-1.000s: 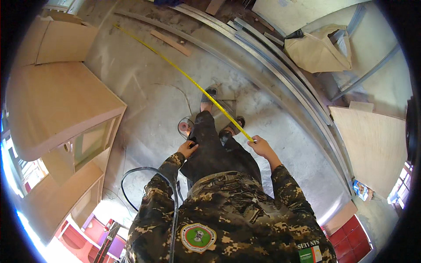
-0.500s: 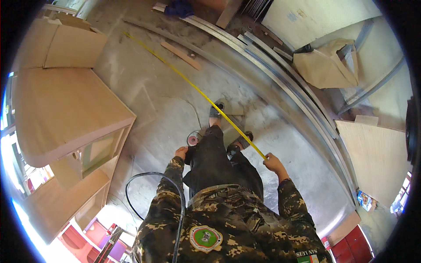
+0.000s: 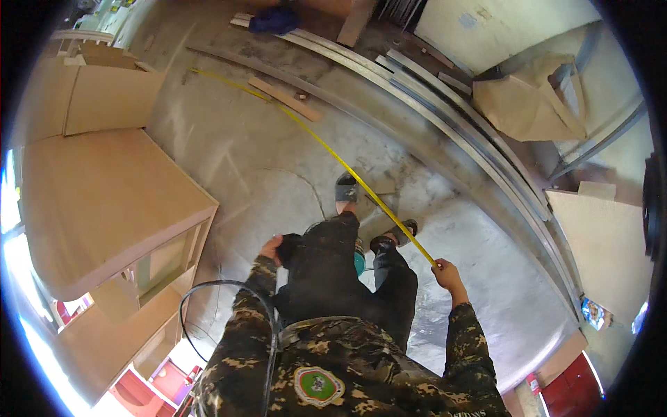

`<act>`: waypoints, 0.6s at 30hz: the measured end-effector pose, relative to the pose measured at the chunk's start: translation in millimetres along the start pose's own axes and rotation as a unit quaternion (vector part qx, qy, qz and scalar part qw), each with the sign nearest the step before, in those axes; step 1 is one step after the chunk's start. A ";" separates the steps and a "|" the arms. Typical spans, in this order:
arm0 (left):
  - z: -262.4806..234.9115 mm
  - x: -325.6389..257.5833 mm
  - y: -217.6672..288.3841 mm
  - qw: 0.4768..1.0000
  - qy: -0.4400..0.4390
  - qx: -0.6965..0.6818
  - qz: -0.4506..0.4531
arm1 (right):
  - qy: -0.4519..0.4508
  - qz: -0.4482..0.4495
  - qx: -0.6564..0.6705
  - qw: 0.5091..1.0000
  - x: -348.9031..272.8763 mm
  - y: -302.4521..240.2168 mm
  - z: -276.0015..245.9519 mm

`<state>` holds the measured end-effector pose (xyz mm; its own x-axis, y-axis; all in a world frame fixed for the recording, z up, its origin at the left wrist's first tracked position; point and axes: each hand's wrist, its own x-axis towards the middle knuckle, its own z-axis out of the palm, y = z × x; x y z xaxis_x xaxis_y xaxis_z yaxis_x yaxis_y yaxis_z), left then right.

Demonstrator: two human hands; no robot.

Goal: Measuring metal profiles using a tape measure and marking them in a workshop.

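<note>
A yellow tape measure blade (image 3: 326,147) stretches diagonally from the far left floor to my right hand (image 3: 450,276). My right fingers are closed on its near end, out beside my right knee. The blade passes above my sandalled feet and crosses a short wooden strip (image 3: 283,99), where it bends a little. No tape case can be made out. My left hand (image 3: 269,249) is beside my left thigh, its fingers closed at a bulging fold of my black trousers (image 3: 316,267); the fingertips are partly hidden. A teal object (image 3: 359,258) shows between my legs, mostly covered.
Wooden cabinets (image 3: 111,187) stand along the left. Long metal profiles (image 3: 458,132) lie curving across the right side of the floor. Beyond them are a brown paper bag (image 3: 521,104) and pale boards (image 3: 597,243). A black hose (image 3: 229,283) loops by my left arm.
My right hand has shifted slightly right with the tape end, and the tape now bends near the wooden strip. My left hand has moved left. The pink grinder disc by my leg is now hidden.
</note>
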<state>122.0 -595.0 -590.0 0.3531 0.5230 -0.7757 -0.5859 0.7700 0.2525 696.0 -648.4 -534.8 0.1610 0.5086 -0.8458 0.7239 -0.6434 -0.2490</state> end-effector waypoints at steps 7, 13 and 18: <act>-10.5 84.4 42.0 0.900 0.250 0.352 -0.061 | 0.027 -0.083 -0.002 0.996 115.6 74.1 40.6; 60.4 279.8 57.7 0.595 0.027 0.794 0.124 | -0.018 -0.084 0.041 0.995 187.9 112.3 32.1; 133.6 416.1 15.6 0.425 -0.134 0.870 0.211 | -0.085 -0.111 0.063 0.988 236.8 118.7 17.1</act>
<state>357.2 -316.6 -831.6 0.6921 0.5918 -0.4133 0.7050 -0.4314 0.5629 808.6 -614.1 -772.8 -0.1147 0.5479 -0.8286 0.6383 -0.5985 -0.4841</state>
